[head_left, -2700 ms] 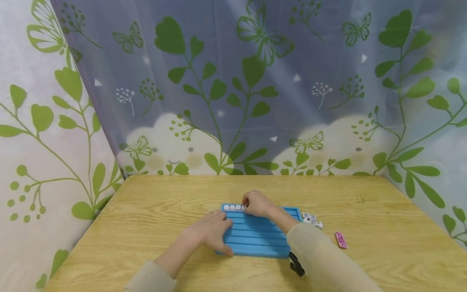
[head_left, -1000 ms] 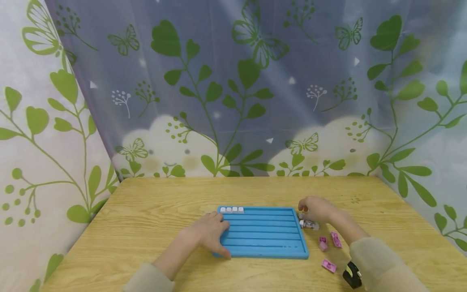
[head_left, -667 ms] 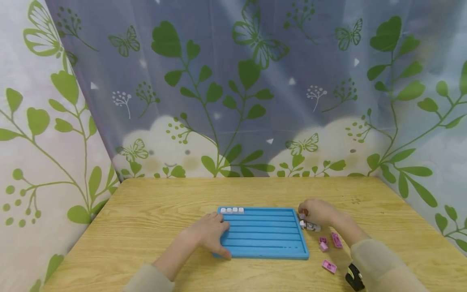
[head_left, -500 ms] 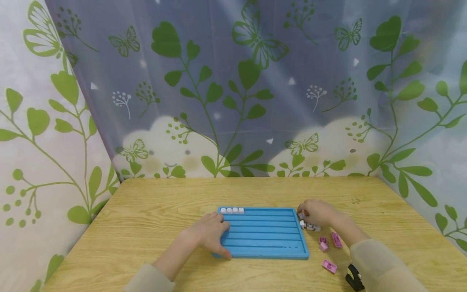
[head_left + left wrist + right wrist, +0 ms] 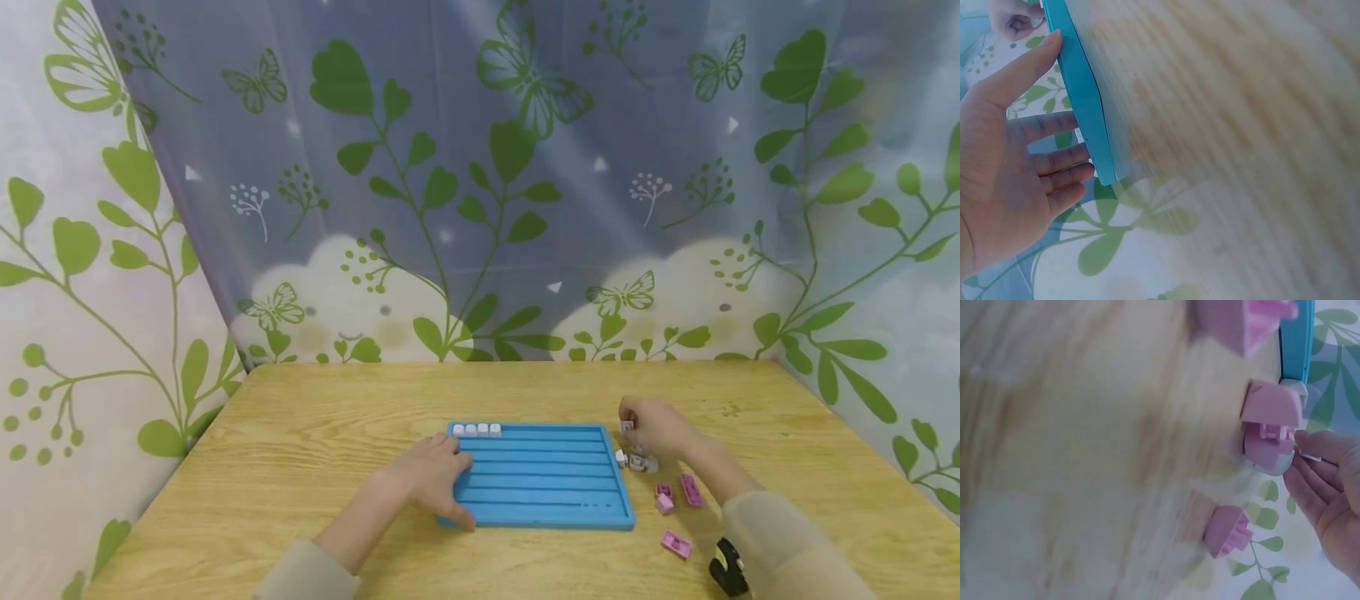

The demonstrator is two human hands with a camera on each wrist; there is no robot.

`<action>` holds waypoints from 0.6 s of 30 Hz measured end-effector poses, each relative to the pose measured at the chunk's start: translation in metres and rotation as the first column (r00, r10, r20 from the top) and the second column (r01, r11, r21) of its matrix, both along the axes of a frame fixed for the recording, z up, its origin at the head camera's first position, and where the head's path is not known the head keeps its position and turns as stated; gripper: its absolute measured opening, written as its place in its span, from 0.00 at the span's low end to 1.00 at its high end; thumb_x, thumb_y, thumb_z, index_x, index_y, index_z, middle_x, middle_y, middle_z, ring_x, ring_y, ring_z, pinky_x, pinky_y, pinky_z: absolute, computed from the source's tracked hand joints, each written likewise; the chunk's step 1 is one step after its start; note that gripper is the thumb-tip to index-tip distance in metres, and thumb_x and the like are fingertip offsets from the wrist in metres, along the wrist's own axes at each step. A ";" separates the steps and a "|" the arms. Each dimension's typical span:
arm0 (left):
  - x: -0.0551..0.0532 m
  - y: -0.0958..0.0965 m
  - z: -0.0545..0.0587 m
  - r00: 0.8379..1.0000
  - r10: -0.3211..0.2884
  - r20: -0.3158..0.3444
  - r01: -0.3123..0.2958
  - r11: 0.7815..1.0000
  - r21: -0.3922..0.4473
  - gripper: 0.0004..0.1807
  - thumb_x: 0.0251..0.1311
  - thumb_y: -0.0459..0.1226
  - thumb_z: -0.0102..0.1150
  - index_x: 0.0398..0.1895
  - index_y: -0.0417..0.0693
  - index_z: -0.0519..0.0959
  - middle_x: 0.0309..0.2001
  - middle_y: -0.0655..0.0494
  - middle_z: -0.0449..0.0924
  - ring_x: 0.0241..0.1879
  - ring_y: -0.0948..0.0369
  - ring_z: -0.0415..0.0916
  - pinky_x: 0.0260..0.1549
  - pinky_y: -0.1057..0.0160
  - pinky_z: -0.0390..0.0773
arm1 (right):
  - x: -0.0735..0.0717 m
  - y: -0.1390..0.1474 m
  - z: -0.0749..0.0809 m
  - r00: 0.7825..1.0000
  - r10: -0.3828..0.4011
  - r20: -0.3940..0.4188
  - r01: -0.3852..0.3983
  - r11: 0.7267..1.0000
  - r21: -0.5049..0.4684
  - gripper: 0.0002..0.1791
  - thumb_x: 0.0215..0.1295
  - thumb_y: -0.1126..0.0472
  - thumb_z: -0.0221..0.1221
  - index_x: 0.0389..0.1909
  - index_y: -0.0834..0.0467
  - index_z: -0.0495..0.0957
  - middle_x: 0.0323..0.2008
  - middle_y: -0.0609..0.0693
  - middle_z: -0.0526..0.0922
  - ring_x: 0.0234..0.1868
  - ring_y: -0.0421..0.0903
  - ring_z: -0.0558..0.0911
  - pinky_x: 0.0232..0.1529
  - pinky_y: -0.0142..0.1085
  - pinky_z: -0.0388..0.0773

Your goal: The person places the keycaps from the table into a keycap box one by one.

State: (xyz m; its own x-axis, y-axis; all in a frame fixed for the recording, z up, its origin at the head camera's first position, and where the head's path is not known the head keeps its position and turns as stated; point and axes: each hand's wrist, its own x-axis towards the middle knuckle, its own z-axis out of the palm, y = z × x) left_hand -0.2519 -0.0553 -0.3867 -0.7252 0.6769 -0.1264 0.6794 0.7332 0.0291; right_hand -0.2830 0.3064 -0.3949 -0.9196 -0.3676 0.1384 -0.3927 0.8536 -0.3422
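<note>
A blue ridged tray (image 5: 543, 482) lies on the table, with several white keycaps (image 5: 483, 430) lined up in its far left corner. My left hand (image 5: 431, 479) rests on the tray's left edge, its fingers spread along the side and its thumb (image 5: 1044, 53) on the near corner. Just beyond the tray's right edge, my right hand (image 5: 660, 429) pinches a white keycap (image 5: 627, 426) between thumb and fingertips, underside showing. Loose white keycaps (image 5: 639, 462) sit below that hand. In the right wrist view the pinched keycap (image 5: 1310, 455) is mostly hidden by the fingers.
Several pink keycaps (image 5: 676, 544) lie on the wooden table (image 5: 337, 417) right of the tray, near the right forearm. A black device (image 5: 726, 568) is at the right wrist. A patterned curtain (image 5: 480, 208) stands behind the table.
My right hand went from the tray's keycap row to the loose white keycaps on the right. It has since picked one up and lifted slightly. The left hand stays on the tray.
</note>
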 end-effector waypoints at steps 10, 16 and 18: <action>0.000 0.000 0.002 1.000 -0.003 -0.006 0.003 1.000 -0.014 0.42 0.40 0.66 0.62 0.53 0.47 0.74 0.42 0.56 0.69 0.42 0.61 0.63 0.50 0.59 0.67 | 0.000 0.000 0.003 0.999 -0.026 -0.020 0.024 0.995 -0.095 0.11 0.57 0.69 0.59 0.41 0.68 0.79 0.31 0.52 0.73 0.30 0.46 0.72 0.30 0.39 0.71; 0.002 0.000 0.004 1.000 0.002 0.004 -0.002 1.000 -0.006 0.40 0.40 0.65 0.63 0.51 0.48 0.74 0.42 0.55 0.69 0.43 0.61 0.64 0.49 0.59 0.68 | 0.004 -0.007 0.005 0.999 -0.023 0.048 0.034 0.969 -0.244 0.14 0.58 0.72 0.56 0.46 0.68 0.78 0.42 0.61 0.76 0.30 0.47 0.74 0.26 0.37 0.73; 0.002 0.000 0.004 1.000 0.004 0.006 -0.004 1.000 -0.007 0.40 0.40 0.66 0.63 0.50 0.48 0.74 0.43 0.55 0.69 0.43 0.60 0.64 0.50 0.59 0.68 | 0.005 -0.009 0.005 0.995 -0.015 0.103 0.045 0.954 -0.296 0.15 0.58 0.73 0.55 0.47 0.69 0.78 0.45 0.64 0.76 0.28 0.47 0.75 0.25 0.37 0.73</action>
